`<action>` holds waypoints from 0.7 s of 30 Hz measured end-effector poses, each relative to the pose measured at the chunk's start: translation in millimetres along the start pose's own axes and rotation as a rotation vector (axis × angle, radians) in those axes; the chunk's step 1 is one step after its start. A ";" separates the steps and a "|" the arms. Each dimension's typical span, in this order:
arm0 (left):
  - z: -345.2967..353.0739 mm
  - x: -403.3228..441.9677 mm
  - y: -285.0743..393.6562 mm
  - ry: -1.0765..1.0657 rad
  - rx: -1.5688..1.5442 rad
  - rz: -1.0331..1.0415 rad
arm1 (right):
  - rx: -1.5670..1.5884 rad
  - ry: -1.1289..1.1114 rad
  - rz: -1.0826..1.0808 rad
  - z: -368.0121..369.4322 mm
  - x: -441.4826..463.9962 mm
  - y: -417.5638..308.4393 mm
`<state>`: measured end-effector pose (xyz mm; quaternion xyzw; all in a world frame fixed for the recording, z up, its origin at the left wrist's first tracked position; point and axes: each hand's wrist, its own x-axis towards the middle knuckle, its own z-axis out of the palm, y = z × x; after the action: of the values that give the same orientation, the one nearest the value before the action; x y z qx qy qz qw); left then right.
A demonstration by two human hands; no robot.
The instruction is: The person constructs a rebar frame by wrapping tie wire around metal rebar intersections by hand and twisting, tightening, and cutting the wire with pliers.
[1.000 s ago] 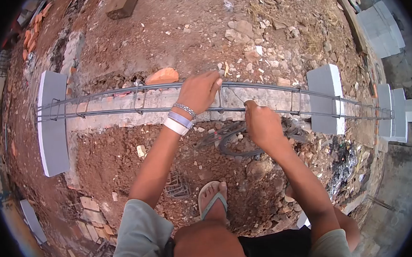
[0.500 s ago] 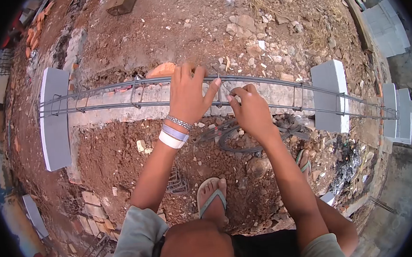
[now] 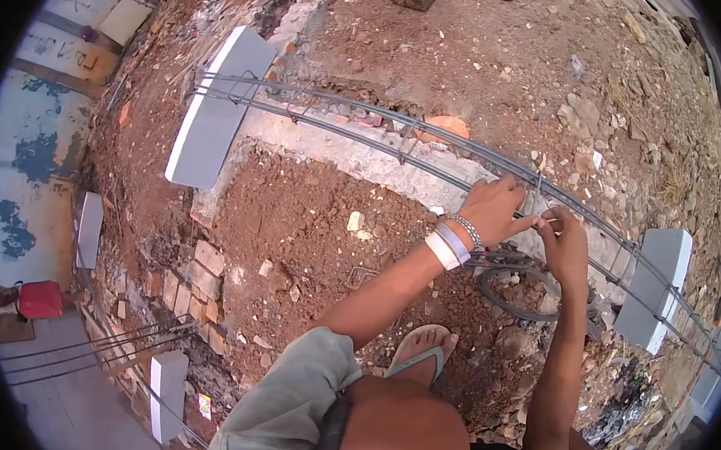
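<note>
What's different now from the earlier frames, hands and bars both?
The left hand has drawn back off the far bars, and the right hand has come in close, so their fingertips now nearly meet by the near bars. The view has turned, so the bars slant down to the right. They still lie across the pale blocks; the wire coil stays on the ground.

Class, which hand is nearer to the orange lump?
Left: the left hand is at the bars, nearside of the orange lump; the right hand is farther right.
</note>
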<state>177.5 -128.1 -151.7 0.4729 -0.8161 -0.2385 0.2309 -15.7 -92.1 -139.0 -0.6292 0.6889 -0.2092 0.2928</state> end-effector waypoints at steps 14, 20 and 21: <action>39.8 9.8 -14.9 0.119 -0.304 -0.074 | 0.031 -0.053 -0.116 0.8 25.0 63.0; 30.1 9.4 -8.2 0.052 -0.249 -0.170 | 0.058 -0.082 -0.100 -1.2 22.4 56.9; 23.3 10.6 -8.0 -0.014 -0.250 -0.209 | 0.140 -0.104 -0.068 1.6 24.9 54.8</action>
<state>164.0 -137.1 -173.1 0.5211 -0.7281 -0.3643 0.2561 -56.3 -110.0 -179.7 -0.6402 0.6347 -0.2337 0.3644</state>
